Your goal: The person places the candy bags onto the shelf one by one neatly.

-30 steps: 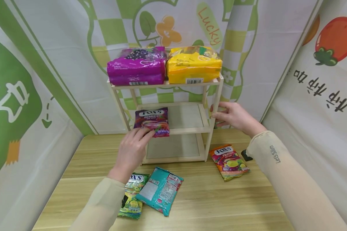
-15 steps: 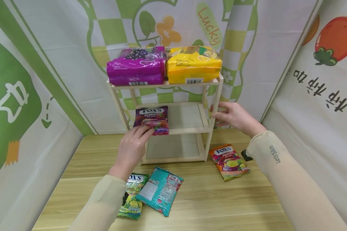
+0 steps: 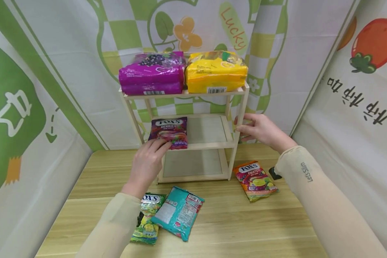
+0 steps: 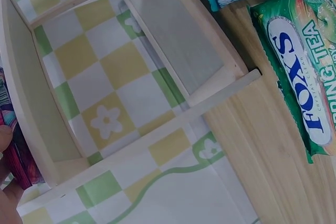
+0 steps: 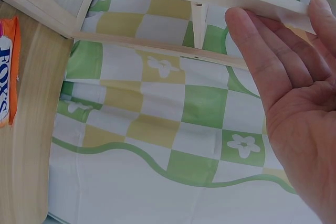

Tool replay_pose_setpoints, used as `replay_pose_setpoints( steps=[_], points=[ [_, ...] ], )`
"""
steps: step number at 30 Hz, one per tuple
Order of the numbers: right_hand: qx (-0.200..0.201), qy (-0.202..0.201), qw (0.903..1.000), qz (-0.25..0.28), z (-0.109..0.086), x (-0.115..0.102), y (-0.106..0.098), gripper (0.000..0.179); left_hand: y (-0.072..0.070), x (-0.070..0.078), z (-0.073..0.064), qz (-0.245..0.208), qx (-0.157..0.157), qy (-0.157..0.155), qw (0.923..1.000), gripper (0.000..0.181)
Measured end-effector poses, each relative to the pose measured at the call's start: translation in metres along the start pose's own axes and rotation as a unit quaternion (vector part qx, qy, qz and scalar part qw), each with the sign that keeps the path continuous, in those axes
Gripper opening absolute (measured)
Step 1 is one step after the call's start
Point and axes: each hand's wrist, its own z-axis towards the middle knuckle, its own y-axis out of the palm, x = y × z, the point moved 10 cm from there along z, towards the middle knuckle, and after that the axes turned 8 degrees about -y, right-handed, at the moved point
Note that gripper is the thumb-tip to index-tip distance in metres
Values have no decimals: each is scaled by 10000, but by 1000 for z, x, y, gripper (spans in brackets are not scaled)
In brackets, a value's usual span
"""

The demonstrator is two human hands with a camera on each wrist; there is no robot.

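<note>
My left hand [image 3: 149,160] grips the lower front edge of a purple Fox's Berries candy bag [image 3: 169,129], fingers over its printed front. The bag lies face up on the left of the middle shelf [image 3: 209,130], its bottom end at the front rail. In the left wrist view only fingertips [image 4: 4,137] and a strip of the bag [image 4: 18,148] show at the left edge. On the other side, my right hand [image 3: 261,130] holds the wooden rack's right front post [image 3: 239,122] between thumb and fingers; the right wrist view shows the fingers [image 5: 257,51] along this post.
Purple [image 3: 151,77] and yellow [image 3: 216,73] candy bags stand on the top shelf. On the wooden table [image 3: 232,222] lie an orange Fox's bag [image 3: 255,181] at right, and a teal bag [image 3: 179,213] overlapping a green one [image 3: 148,225] near my left forearm. Printed curtains enclose the table.
My left hand has slid the berries bag slightly back onto the middle shelf, so less of it hangs past the front rail. My right hand stays on the post.
</note>
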Motion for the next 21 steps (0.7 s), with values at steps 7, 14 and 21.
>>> replay_pose_setpoints(
  steps=[7,14,21],
  points=[
    [-4,7,10000,40,0,0,0,45,2,-2,2,20,-84,-54,9999,49],
    [-13,11,10000,34,1,1,0,45,4,-4,3,5,-96,-89,9999,47],
    [9,-29,10000,-2,0,1,-1,43,7,-6,3,45,-131,-114,9998,46]
  ],
)
